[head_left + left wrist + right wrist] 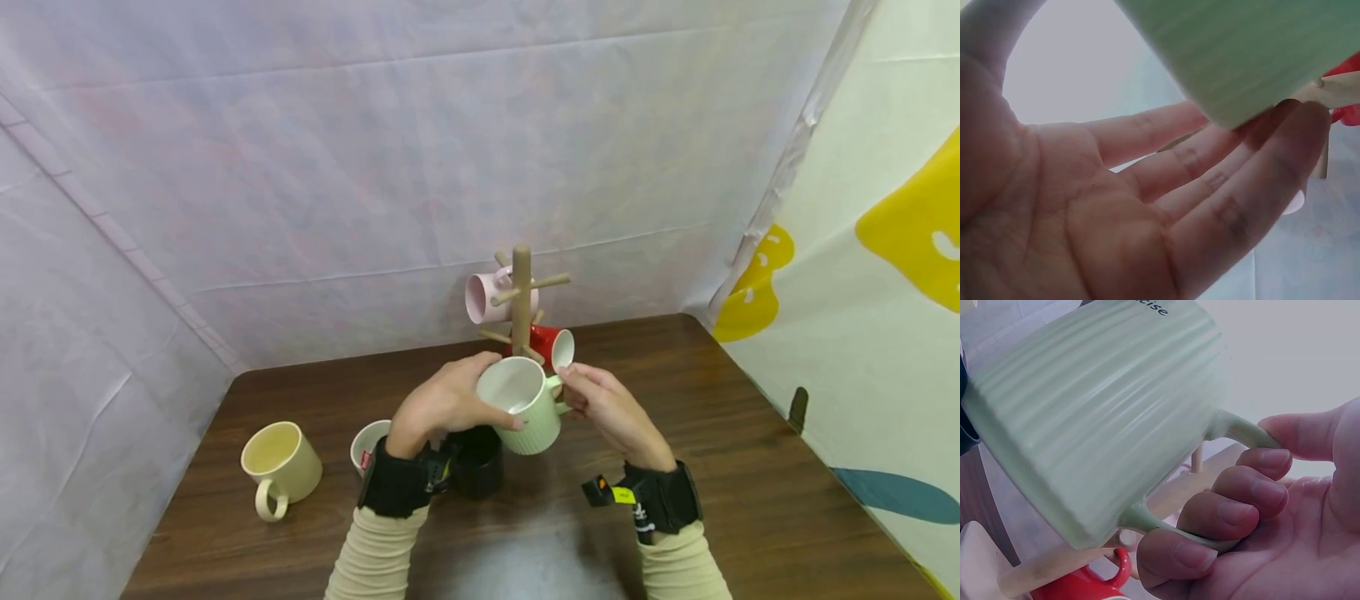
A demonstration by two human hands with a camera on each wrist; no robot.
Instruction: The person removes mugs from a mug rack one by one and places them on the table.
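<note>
A light green ribbed mug (531,417) is held up in both hands, its open mouth tilted toward the head camera. My left hand (448,398) holds its left side, thumb across the front and fingers behind. The left wrist view shows those fingers (1235,206) along the mug's lower part. My right hand (611,414) grips the mug's handle (1244,429), with curled fingers through the loop and the thumb on top. Dark lettering shows near the rim in the right wrist view. Just behind stands a wooden mug tree (521,292).
On the tree hang a pink mug (487,298) and a red mug (543,343) with a white inside. A black mug (478,467) stands below my left hand, beside a white cup (367,442). A cream mug (294,471) is at the left on the brown table (675,375).
</note>
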